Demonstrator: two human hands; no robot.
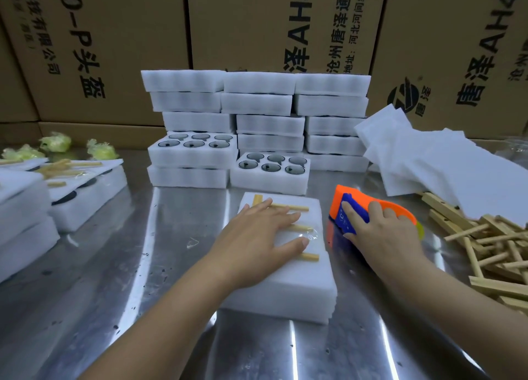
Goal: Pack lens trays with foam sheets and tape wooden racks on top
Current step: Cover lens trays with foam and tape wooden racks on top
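A white foam lens tray (288, 291) capped with a foam sheet lies in front of me on the steel table. A wooden rack (297, 208) lies on top, and clear tape (310, 237) shows over it near the tray's right edge. My left hand (257, 237) presses flat on the rack, fingers straight. My right hand (380, 231) grips an orange and blue tape dispenser (354, 211), which sits right beside the tray's right edge.
Stacked foam trays (257, 117) stand behind, two uncovered ones showing dark lenses (271, 167). Loose foam sheets (428, 165) and a heap of wooden racks (491, 245) lie right. Finished trays (80, 191) sit left, with yellow-green wads (55, 142) behind. Cardboard boxes (257, 22) form the backdrop.
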